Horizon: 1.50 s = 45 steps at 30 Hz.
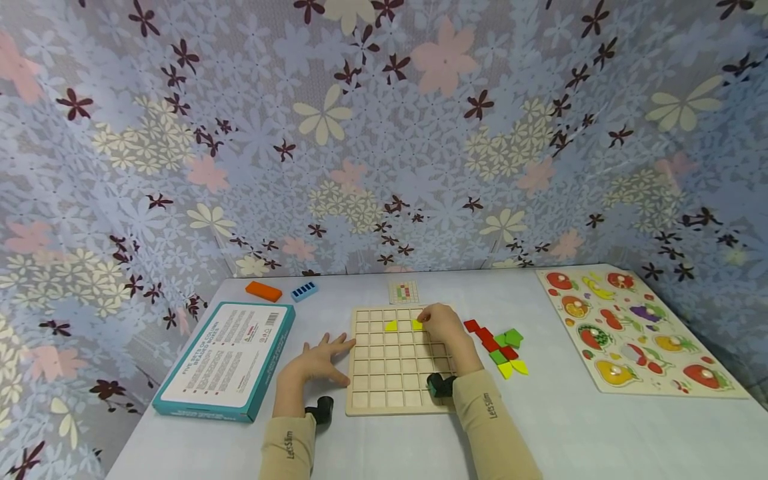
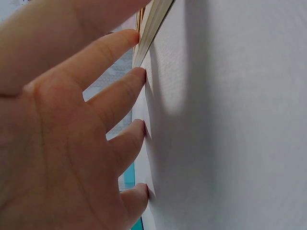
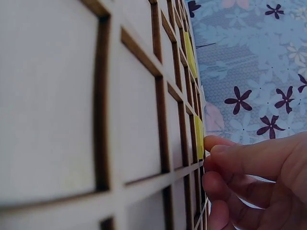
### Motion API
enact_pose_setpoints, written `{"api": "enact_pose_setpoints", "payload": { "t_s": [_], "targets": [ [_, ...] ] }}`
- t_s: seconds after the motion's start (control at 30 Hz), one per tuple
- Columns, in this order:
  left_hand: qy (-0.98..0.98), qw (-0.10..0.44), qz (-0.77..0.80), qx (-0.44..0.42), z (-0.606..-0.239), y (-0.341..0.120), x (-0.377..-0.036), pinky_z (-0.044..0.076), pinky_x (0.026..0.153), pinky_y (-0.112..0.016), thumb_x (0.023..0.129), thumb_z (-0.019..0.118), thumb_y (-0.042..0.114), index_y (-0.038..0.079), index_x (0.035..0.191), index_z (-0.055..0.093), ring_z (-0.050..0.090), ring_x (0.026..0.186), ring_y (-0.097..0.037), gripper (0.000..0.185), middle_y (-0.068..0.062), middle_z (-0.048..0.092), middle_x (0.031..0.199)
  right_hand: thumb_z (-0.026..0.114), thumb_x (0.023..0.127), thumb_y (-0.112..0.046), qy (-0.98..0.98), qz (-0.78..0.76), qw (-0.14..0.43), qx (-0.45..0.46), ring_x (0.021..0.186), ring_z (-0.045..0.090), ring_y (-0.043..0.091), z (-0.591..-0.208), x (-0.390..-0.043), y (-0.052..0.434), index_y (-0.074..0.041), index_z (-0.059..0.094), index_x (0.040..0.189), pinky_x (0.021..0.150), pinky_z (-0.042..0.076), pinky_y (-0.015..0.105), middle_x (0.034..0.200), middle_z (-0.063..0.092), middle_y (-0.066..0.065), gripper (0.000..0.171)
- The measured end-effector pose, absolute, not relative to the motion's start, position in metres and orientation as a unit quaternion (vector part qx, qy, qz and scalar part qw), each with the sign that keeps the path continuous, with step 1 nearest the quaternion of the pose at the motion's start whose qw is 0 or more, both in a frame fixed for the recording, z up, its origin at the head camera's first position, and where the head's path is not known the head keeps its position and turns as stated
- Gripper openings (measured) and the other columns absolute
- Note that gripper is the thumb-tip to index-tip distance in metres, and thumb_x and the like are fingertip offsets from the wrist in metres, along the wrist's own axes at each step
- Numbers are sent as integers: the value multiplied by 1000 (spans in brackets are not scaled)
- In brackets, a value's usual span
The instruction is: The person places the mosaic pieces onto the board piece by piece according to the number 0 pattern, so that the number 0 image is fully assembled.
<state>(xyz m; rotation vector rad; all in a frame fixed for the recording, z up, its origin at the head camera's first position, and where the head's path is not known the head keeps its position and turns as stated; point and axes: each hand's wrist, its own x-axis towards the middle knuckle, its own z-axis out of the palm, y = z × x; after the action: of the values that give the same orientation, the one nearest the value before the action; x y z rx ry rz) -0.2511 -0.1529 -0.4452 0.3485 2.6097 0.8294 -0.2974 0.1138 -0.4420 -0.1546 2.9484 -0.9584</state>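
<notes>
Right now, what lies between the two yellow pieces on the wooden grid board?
In the head view, one bare square of the board separates the left yellow piece from the right yellow piece, which the right hand is touching.

Pale wooden grid board (image 1: 393, 373), square cells, flat on the table. Two yellow triangular pieces in its second row: one (image 1: 391, 326) seated alone, the other (image 1: 417, 325) just right of it, pinched at its edge by fingers (image 3: 225, 148).

We cannot read the small pattern card (image 1: 403, 291); the right hand (image 1: 443, 323) hides part of a yellow piece (image 1: 417, 325).
</notes>
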Motion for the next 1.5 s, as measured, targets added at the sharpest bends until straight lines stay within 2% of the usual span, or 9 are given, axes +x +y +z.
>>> {"api": "enact_pose_setpoints", "payload": {
  "t_s": [0.8,1.1,1.5],
  "targets": [
    [929,190,293,119,-444,-153,-252,-8,109,-61,65,79,16,17,138,44,6,141,-35,81,-7,27,151,59,85,-5,941,-329,1,-75,84,60,28,-435,-289,136,-1,67,101,71,51,40,93,64,14,19],
    [931,189,287,119,-444,-154,-253,-7,109,-61,65,79,17,17,139,44,6,141,-35,81,-6,27,151,57,85,-3,941,-333,0,-67,84,59,29,-430,-283,152,1,64,106,71,51,41,95,63,16,23],
    [930,196,286,123,-445,-154,-254,-8,109,-61,66,79,18,19,139,43,4,141,-35,82,-6,25,152,57,84,-2,940,-340,-12,-32,84,57,29,-438,-281,174,0,64,107,67,49,40,96,61,17,23]
  ]
}}
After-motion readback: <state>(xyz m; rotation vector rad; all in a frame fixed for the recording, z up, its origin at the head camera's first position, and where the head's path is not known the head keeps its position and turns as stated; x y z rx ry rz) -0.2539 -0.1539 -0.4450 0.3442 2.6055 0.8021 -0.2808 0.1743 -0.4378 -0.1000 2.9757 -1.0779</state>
